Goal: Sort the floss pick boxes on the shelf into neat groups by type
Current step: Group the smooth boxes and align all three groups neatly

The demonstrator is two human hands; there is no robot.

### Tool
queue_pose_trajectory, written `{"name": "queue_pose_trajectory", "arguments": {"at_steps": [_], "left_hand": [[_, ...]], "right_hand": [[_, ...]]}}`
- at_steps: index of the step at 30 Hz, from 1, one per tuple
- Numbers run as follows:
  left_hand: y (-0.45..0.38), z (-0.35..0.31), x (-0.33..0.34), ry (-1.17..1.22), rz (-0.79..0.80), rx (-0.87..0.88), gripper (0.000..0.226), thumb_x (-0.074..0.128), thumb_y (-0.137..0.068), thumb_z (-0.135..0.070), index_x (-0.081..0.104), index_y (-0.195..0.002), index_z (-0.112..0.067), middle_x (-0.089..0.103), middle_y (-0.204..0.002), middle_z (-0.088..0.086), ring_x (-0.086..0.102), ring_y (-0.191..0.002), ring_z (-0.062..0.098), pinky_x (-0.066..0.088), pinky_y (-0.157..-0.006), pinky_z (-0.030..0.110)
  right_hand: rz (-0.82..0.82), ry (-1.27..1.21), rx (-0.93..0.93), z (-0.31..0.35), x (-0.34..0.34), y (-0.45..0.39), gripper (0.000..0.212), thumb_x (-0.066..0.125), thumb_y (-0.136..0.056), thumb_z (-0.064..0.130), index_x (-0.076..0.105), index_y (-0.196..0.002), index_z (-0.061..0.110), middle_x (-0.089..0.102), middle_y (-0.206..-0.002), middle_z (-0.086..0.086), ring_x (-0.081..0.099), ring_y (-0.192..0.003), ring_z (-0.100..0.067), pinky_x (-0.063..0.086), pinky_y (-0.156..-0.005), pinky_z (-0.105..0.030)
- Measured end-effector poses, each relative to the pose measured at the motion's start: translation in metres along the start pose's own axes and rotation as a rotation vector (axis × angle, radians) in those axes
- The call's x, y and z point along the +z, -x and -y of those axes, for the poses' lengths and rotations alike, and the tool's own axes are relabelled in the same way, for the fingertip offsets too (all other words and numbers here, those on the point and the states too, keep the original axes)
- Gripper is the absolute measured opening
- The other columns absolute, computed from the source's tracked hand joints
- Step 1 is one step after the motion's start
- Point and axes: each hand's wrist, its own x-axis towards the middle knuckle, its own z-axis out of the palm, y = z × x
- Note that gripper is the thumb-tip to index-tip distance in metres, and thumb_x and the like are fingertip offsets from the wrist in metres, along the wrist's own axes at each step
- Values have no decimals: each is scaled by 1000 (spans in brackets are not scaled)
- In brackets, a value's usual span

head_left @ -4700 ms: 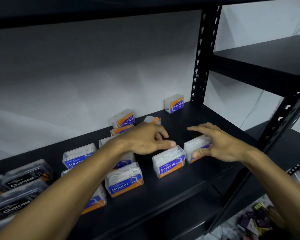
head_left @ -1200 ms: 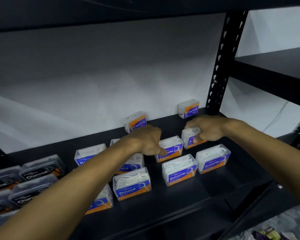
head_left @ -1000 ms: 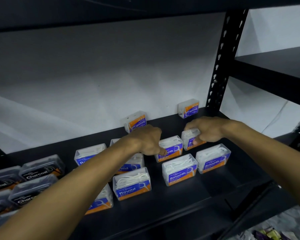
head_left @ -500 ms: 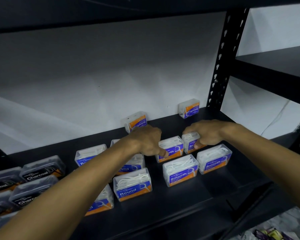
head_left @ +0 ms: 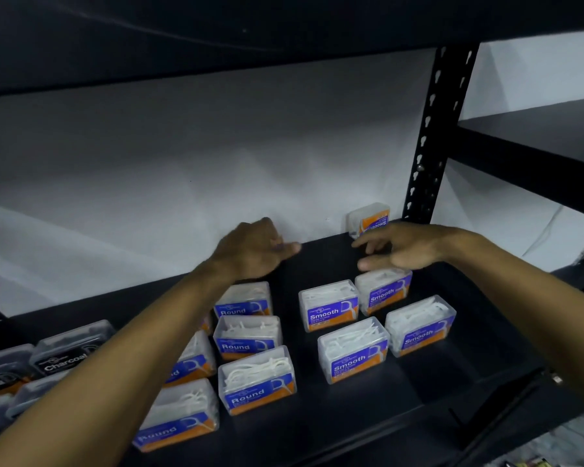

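Four clear "Smooth" floss pick boxes (head_left: 353,355) stand in a two-by-two block right of centre on the black shelf (head_left: 321,261). Several "Round" boxes (head_left: 257,379) are grouped to their left. Another Smooth box (head_left: 368,219) leans on the back wall at the right. My left hand (head_left: 253,251) is at the back wall, its fingers curled over a further Smooth box, of which only a purple sliver shows. My right hand (head_left: 395,251) hovers with spread fingers above the far right box of the block (head_left: 383,291) and holds nothing.
Dark "Charcoal" boxes (head_left: 71,345) lie at the far left of the shelf. A black perforated upright (head_left: 429,146) stands at the back right corner. The shelf above hangs low overhead. A second shelving unit (head_left: 536,136) is on the right.
My left hand left the Smooth box it was touching and reached back to the box on the wall. My right hand let go of the far right Smooth box and lifted, fingers spreading.
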Motion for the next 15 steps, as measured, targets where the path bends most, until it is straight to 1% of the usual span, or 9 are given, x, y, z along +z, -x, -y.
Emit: {"name": "queue_pose_trajectory", "arguments": {"at_steps": [2, 4, 5, 8, 11, 13, 15], "left_hand": [[-12, 17, 5, 2, -102, -112, 61, 59, -86, -58, 49, -124, -12, 61, -120, 8, 59, -103, 26, 51, -85, 38], [-22, 29, 13, -33, -124, -190, 71, 67, -81, -57, 44, -126, -7, 60, -121, 13, 58, -106, 28, 51, -84, 37], [-26, 34, 16, -31, -118, -225, 75, 70, -78, -57, 42, -126, -6, 59, -120, 14, 58, -106, 29, 51, -83, 37], [-36, 40, 21, -3, -85, -300, 80, 75, -76, -52, 40, -127, -1, 59, -119, 15, 59, -107, 30, 48, -80, 35], [-43, 42, 25, 16, -42, -305, 68, 75, -78, -46, 49, -125, -4, 63, -116, 12, 61, -102, 28, 51, -83, 36], [-45, 43, 27, 18, -37, -295, 56, 73, -81, -43, 55, -121, -8, 65, -114, 11, 62, -101, 27, 50, -82, 35], [-45, 43, 30, 24, -41, -290, 51, 71, -84, -40, 55, -120, -9, 66, -114, 11, 62, -103, 27, 49, -82, 35]], "right_hand": [[-142, -8, -21, -9, -4, -13, 44, 54, -89, 51, 52, -128, 32, 53, -118, 10, 51, -115, -13, 41, -102, -36], [-281, 79, -15, -19, -7, -34, 28, 54, -92, 37, 58, -118, 26, 53, -116, 3, 53, -111, -20, 44, -96, -37], [-319, 146, 0, -21, -8, -44, 26, 54, -93, 30, 59, -118, 23, 52, -117, -1, 53, -110, -23, 44, -93, -38], [-365, 380, 15, -25, -11, -68, 38, 55, -90, 18, 52, -128, 18, 45, -129, -7, 48, -115, -26, 45, -92, -39], [-343, 623, -29, -23, -12, -85, 55, 63, -84, 15, 43, -135, 15, 36, -138, -8, 39, -123, -25, 46, -88, -38], [-332, 667, -57, -21, -11, -94, 61, 66, -81, 15, 41, -137, 15, 33, -140, -7, 36, -126, -24, 46, -89, -38], [-323, 694, -87, -19, -9, -99, 58, 65, -83, 19, 42, -136, 15, 35, -141, -7, 35, -127, -23, 46, -90, -39]]}}
